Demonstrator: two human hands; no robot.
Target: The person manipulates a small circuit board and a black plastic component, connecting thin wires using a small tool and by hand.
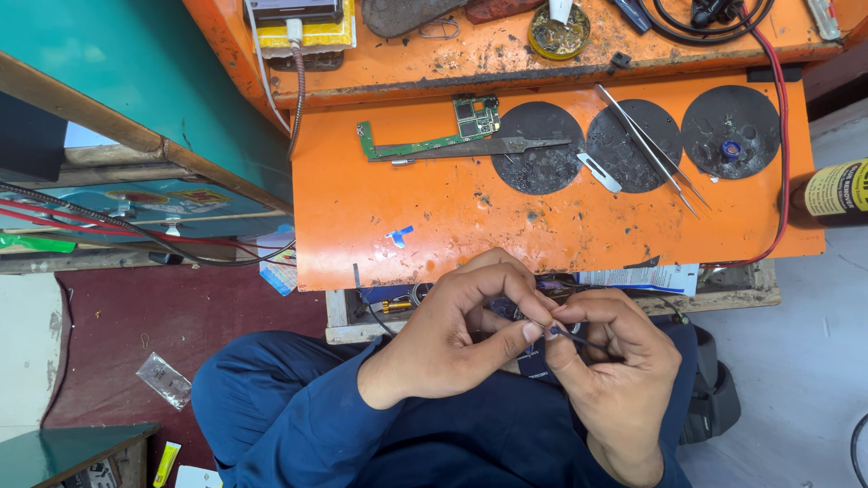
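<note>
Fingertips of both hands meet over the person's lap, just below the front edge of the orange workbench (434, 226). The left hand (461, 330) curls its fingers inward, thumb and forefinger pressed together on a very small dark part (545, 327) that is too tiny to identify. The right hand (610, 361) pinches a thin dark tool (579, 339), a slim probe or tweezer tip, whose point touches that small part between the two hands. Both hands hover above the dark blue trousers (298, 407), close to the body.

Just behind the hands, under the bench lip, lies a shallow tray (362, 316) with a brass-coloured piece and bits of wire. On the orange surface beyond, a green circuit board (452, 131) lies beside a flat grey metal blade (479, 149). To its right sit three dark round pads (542, 145); a pair of steel tweezers (646, 149) lies across the middle one, and a small blue ring (731, 149) rests on the far right one. A red cable (782, 163) runs down the right edge of the bench, next to a brown bottle (832, 190). On the raised shelf at the back stands a round tin (559, 32) of dull paste. On the dark red floor to the left lies a small clear plastic bag (163, 380).
</note>
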